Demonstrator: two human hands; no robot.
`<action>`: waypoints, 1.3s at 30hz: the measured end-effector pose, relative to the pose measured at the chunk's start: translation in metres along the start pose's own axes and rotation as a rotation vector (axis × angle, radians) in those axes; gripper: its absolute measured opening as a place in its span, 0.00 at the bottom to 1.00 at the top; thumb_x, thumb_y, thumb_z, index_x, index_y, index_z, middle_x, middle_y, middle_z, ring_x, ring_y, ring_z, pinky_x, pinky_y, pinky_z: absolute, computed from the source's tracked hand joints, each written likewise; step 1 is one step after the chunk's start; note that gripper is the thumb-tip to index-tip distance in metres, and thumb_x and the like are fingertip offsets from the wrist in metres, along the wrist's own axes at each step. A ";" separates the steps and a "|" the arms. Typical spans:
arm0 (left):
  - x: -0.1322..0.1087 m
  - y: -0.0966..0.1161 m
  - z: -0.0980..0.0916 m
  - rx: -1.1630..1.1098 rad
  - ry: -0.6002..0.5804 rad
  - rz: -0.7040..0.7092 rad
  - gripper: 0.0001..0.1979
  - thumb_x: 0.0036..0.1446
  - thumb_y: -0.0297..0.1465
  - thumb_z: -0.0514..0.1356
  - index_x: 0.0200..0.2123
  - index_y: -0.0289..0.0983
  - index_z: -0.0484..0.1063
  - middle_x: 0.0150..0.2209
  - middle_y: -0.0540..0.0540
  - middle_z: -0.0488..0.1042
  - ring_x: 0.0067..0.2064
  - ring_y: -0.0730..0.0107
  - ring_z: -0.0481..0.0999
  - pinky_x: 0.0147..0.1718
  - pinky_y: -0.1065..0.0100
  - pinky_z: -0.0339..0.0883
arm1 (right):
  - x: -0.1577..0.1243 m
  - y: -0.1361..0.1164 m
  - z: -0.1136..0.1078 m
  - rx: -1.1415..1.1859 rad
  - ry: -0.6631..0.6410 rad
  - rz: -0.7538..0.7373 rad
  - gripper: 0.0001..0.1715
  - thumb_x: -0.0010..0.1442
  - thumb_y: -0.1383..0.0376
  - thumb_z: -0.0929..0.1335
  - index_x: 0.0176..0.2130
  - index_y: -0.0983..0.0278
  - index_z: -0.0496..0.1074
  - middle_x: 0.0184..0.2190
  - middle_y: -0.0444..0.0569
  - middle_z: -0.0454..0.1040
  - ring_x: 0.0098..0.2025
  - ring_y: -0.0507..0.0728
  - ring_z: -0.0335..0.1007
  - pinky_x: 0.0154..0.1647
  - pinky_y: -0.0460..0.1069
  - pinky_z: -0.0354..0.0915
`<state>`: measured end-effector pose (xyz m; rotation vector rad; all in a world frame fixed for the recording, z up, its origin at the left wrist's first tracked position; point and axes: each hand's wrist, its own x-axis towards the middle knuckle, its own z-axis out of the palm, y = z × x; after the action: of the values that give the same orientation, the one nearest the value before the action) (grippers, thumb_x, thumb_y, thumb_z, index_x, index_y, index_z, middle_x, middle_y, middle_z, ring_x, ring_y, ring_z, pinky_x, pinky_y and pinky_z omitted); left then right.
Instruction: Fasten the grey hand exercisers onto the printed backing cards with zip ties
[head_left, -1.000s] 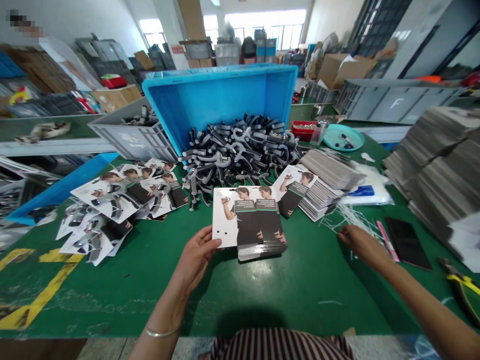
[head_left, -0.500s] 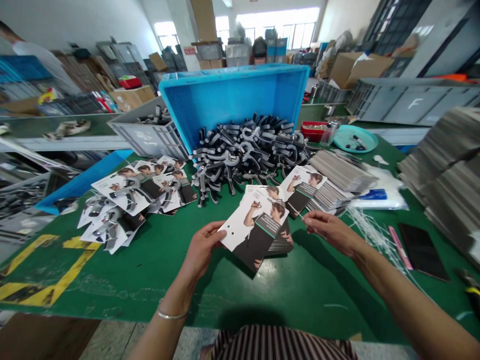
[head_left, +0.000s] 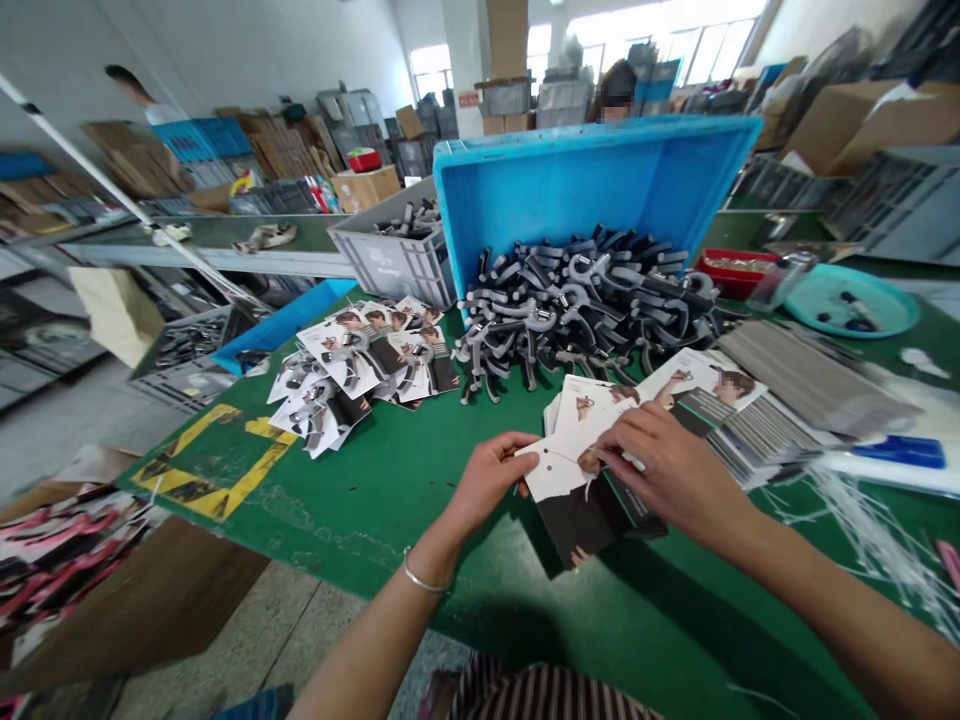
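Observation:
My left hand [head_left: 487,485] pinches the holed left edge of a printed card [head_left: 559,515], white with a dark lower part. Over the card's upper right side is my right hand [head_left: 675,470], fingers pinched on a thin white cable tie [head_left: 589,490], partly hidden by the fingers. A stack of similar cards [head_left: 574,395] lies just behind and under the held card. Beyond it is a heap of grey-and-black hand tools [head_left: 570,310] with curved arms, spilling from a tipped blue crate [head_left: 555,195].
Cards with tools on them [head_left: 345,370] lie to the left. At right are stacked cards [head_left: 772,430], loose white cable ties [head_left: 862,520], a turquoise dish [head_left: 900,310] and a red tray [head_left: 731,285]. A grey crate [head_left: 397,265] adjoins the blue one. Two people are in the background.
My right hand has moved left with the cable tie and is now at the held card. My left hand still holds the card. The view has turned left.

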<state>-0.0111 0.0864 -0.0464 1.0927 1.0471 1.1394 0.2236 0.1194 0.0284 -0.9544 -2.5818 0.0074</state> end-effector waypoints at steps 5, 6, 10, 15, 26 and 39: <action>0.008 -0.004 -0.005 0.037 -0.010 -0.013 0.18 0.53 0.35 0.64 0.45 0.31 0.76 0.28 0.47 0.74 0.25 0.74 0.68 0.24 0.72 0.63 | 0.010 -0.005 0.002 -0.141 -0.063 -0.044 0.10 0.66 0.65 0.64 0.34 0.65 0.72 0.33 0.53 0.70 0.39 0.61 0.62 0.42 0.54 0.59; 0.012 -0.006 -0.006 0.040 -0.017 -0.014 0.17 0.53 0.35 0.64 0.44 0.32 0.76 0.28 0.48 0.74 0.24 0.75 0.67 0.23 0.72 0.63 | 0.015 -0.006 0.005 -0.169 -0.093 -0.062 0.10 0.66 0.65 0.64 0.34 0.65 0.72 0.34 0.53 0.70 0.40 0.62 0.62 0.42 0.54 0.59; 0.031 -0.022 -0.013 -0.033 -0.046 -0.046 0.17 0.50 0.36 0.67 0.41 0.32 0.78 0.29 0.47 0.75 0.26 0.74 0.69 0.25 0.72 0.62 | 0.041 -0.006 0.035 -0.189 -0.242 -0.082 0.07 0.66 0.68 0.64 0.37 0.65 0.71 0.37 0.53 0.70 0.41 0.61 0.65 0.39 0.51 0.59; 0.034 -0.059 -0.021 -0.270 0.047 -0.100 0.20 0.55 0.44 0.62 0.38 0.31 0.77 0.28 0.45 0.74 0.27 0.73 0.70 0.28 0.71 0.65 | 0.057 -0.001 0.071 -0.122 -0.343 -0.027 0.06 0.67 0.69 0.63 0.40 0.65 0.70 0.38 0.52 0.69 0.37 0.56 0.67 0.34 0.48 0.58; 0.001 -0.077 -0.014 0.292 0.145 0.079 0.04 0.56 0.27 0.58 0.34 0.36 0.73 0.26 0.52 0.70 0.28 0.72 0.66 0.30 0.72 0.60 | 0.043 0.012 0.076 0.529 -0.167 0.194 0.06 0.64 0.68 0.65 0.37 0.64 0.72 0.36 0.48 0.73 0.39 0.56 0.70 0.41 0.49 0.62; 0.001 -0.078 0.006 0.289 0.255 0.245 0.10 0.56 0.27 0.59 0.39 0.39 0.80 0.41 0.44 0.74 0.46 0.62 0.72 0.49 0.63 0.64 | 0.029 0.014 0.087 0.569 -0.127 0.161 0.10 0.66 0.64 0.63 0.41 0.63 0.73 0.38 0.49 0.74 0.42 0.56 0.70 0.43 0.50 0.62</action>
<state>0.0064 0.0797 -0.1228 1.3560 1.3348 1.3787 0.1816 0.1594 -0.0438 -0.9484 -2.3838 0.8210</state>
